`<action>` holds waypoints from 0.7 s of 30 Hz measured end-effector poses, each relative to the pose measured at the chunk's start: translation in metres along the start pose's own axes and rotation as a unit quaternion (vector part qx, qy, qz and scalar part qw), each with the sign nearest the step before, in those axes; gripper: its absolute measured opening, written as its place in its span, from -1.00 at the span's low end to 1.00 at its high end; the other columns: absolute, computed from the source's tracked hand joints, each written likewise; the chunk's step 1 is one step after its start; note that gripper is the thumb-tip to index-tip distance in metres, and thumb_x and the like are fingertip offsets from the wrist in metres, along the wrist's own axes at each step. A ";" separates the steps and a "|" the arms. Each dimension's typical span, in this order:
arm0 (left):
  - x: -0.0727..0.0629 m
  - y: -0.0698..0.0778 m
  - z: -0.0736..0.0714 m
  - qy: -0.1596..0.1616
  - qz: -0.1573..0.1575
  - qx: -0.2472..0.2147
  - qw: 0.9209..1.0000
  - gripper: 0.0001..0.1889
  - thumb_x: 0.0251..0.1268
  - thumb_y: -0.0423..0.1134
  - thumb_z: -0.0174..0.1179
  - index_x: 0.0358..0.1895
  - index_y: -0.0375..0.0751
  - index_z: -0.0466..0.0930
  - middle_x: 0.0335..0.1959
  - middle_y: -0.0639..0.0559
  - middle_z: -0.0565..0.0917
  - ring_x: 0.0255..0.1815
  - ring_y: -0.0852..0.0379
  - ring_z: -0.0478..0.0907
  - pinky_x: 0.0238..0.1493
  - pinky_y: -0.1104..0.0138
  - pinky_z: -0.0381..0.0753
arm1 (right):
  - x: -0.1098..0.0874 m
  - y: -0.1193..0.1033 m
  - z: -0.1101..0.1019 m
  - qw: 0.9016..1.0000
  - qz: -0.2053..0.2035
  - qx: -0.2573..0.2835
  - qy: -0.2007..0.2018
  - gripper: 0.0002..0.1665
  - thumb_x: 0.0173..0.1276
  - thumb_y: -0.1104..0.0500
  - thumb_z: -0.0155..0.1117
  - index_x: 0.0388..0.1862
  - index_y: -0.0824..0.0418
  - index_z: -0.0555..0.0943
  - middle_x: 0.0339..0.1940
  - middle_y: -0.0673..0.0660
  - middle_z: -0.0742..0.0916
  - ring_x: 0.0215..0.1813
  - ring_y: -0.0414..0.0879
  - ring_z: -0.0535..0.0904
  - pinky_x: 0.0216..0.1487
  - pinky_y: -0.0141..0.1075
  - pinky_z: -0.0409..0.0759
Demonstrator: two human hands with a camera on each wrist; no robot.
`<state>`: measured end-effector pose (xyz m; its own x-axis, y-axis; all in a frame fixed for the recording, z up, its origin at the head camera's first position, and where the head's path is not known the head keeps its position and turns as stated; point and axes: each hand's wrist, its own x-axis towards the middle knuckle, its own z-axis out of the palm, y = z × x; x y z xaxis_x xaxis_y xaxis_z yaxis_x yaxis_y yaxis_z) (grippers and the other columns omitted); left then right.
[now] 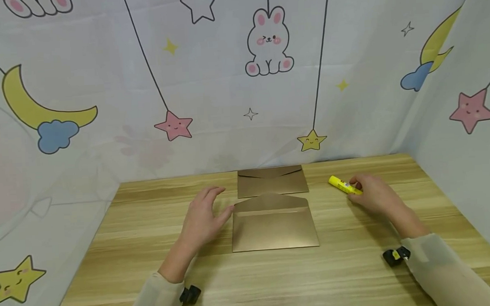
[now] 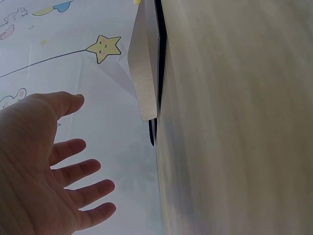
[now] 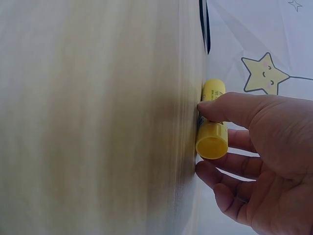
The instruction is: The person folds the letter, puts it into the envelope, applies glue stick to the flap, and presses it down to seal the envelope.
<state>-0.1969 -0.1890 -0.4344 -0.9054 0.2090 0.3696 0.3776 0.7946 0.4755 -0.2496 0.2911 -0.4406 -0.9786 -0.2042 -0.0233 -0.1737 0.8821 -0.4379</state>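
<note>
A yellow glue stick [image 1: 340, 184] lies at the right of the table, and my right hand [image 1: 376, 195] pinches its near end. In the right wrist view the thumb crosses the tube [image 3: 212, 139], with fingers curled behind it. A bronze envelope [image 1: 275, 229] lies flat in the middle, its flap raised toward the back. My left hand [image 1: 202, 218] hovers at this envelope's left edge, fingers spread and holding nothing. Behind it lies a second bronze envelope [image 1: 271, 184], its flap edges dark. The left wrist view shows the raised flap [image 2: 144, 73] beyond the open palm.
The wood-grain table [image 1: 150, 248] ends at a white cloth backdrop [image 1: 209, 90] printed with stars, moons and rabbits. More of this cloth hangs at the left and right sides. A small black device [image 1: 190, 294] sits at the left cuff, another [image 1: 396, 256] at the right.
</note>
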 end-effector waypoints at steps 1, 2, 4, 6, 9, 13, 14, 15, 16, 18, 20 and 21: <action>0.000 0.000 0.000 0.000 -0.001 0.000 1.000 -0.41 0.38 -0.03 0.47 0.35 -0.27 0.59 0.30 -0.18 0.61 0.35 -0.22 0.54 0.37 -0.20 0.47 | 0.000 0.000 0.000 1.000 -0.002 -0.001 0.001 -0.46 0.41 0.12 0.47 0.20 0.46 0.61 -0.01 0.40 0.72 0.00 0.28 0.65 -0.01 0.22 0.62; 0.000 0.000 0.000 -0.001 -0.001 0.000 1.000 -0.40 0.38 -0.03 0.47 0.35 -0.27 0.59 0.30 -0.18 0.61 0.35 -0.22 0.54 0.37 -0.19 0.47 | 0.000 0.000 0.000 1.000 -0.003 -0.002 0.002 -0.46 0.41 0.12 0.47 0.20 0.46 0.61 -0.01 0.39 0.72 0.00 0.28 0.65 -0.01 0.21 0.62; 0.000 0.000 0.000 -0.002 -0.001 -0.001 1.000 -0.40 0.38 -0.03 0.47 0.35 -0.27 0.59 0.30 -0.18 0.61 0.35 -0.22 0.54 0.38 -0.17 0.47 | 0.000 0.001 0.001 1.000 -0.005 -0.002 0.003 -0.46 0.41 0.12 0.47 0.20 0.45 0.61 -0.02 0.39 0.72 0.00 0.28 0.65 -0.02 0.21 0.62; 0.000 0.000 0.001 -0.002 -0.001 -0.002 1.000 -0.41 0.38 -0.03 0.47 0.35 -0.27 0.59 0.30 -0.18 0.61 0.35 -0.21 0.54 0.39 -0.15 0.48 | 0.000 0.002 0.001 1.000 -0.006 -0.002 0.003 -0.45 0.40 0.11 0.47 0.20 0.45 0.61 -0.02 0.39 0.72 0.00 0.28 0.65 -0.02 0.21 0.62; 0.000 -0.001 0.002 0.000 0.003 -0.003 1.000 -0.41 0.38 -0.04 0.48 0.35 -0.27 0.60 0.30 -0.18 0.62 0.34 -0.21 0.56 0.37 -0.12 0.50 | 0.000 0.003 0.002 1.000 -0.007 -0.001 0.004 -0.44 0.39 0.11 0.49 0.20 0.45 0.60 -0.02 0.39 0.72 -0.01 0.27 0.65 -0.03 0.21 0.62; 0.000 -0.001 0.003 0.001 0.005 -0.002 1.000 -0.41 0.38 -0.04 0.48 0.35 -0.27 0.60 0.29 -0.16 0.62 0.33 -0.20 0.57 0.37 -0.11 0.51 | 0.000 0.002 0.002 1.000 -0.004 -0.006 0.004 -0.37 0.40 0.09 0.49 0.26 0.47 0.57 0.03 0.43 0.71 0.03 0.32 0.65 0.01 0.24 0.61; 0.000 -0.001 0.003 0.001 0.004 -0.002 1.000 -0.41 0.38 -0.04 0.48 0.35 -0.27 0.60 0.29 -0.16 0.62 0.33 -0.20 0.57 0.37 -0.11 0.51 | -0.001 0.001 0.001 1.000 -0.003 -0.008 0.005 -0.34 0.41 0.07 0.48 0.29 0.47 0.55 0.07 0.46 0.70 0.07 0.35 0.64 0.04 0.27 0.60; 0.000 -0.001 0.003 0.000 0.003 0.000 1.000 -0.41 0.38 -0.04 0.48 0.35 -0.26 0.60 0.30 -0.16 0.62 0.33 -0.20 0.56 0.37 -0.11 0.51 | -0.001 0.000 0.001 1.000 -0.005 -0.010 0.007 -0.32 0.43 0.06 0.46 0.33 0.48 0.52 0.11 0.49 0.69 0.10 0.38 0.63 0.06 0.29 0.59; 0.000 -0.001 0.003 -0.001 0.003 0.000 1.000 -0.41 0.38 -0.04 0.48 0.35 -0.26 0.60 0.30 -0.16 0.62 0.34 -0.20 0.56 0.37 -0.11 0.51 | -0.001 -0.003 0.000 1.000 -0.006 -0.013 0.010 -0.30 0.45 0.05 0.45 0.36 0.48 0.51 0.15 0.50 0.67 0.14 0.40 0.62 0.09 0.31 0.58; 0.001 -0.001 0.003 -0.005 0.000 0.001 1.000 -0.41 0.39 -0.04 0.47 0.36 -0.26 0.59 0.30 -0.16 0.61 0.34 -0.20 0.56 0.38 -0.11 0.50 | -0.001 -0.011 -0.003 1.000 -0.012 -0.023 0.017 -0.28 0.47 0.04 0.42 0.39 0.48 0.49 0.21 0.53 0.65 0.19 0.44 0.60 0.12 0.33 0.57; 0.002 -0.001 0.003 -0.011 -0.003 0.004 1.000 -0.40 0.38 -0.04 0.47 0.37 -0.26 0.58 0.32 -0.17 0.61 0.35 -0.21 0.55 0.38 -0.11 0.50 | 0.001 -0.024 -0.005 0.999 -0.024 -0.031 0.026 -0.29 0.48 0.03 0.40 0.40 0.48 0.50 0.21 0.52 0.65 0.19 0.43 0.60 0.13 0.32 0.57; 0.003 -0.001 0.003 -0.015 -0.005 0.006 1.000 -0.39 0.39 -0.04 0.47 0.38 -0.26 0.57 0.32 -0.17 0.60 0.36 -0.21 0.54 0.38 -0.11 0.50 | 0.002 -0.031 -0.007 0.998 -0.030 -0.036 0.030 -0.31 0.49 0.03 0.40 0.38 0.48 0.51 0.20 0.50 0.67 0.18 0.41 0.61 0.13 0.31 0.58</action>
<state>-0.2005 -0.1874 -0.4362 -0.9146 0.2181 0.3405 0.3663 0.8037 0.4690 -0.2471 0.2662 -0.4212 -0.9706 -0.2339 0.0565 -0.2379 0.8975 -0.3714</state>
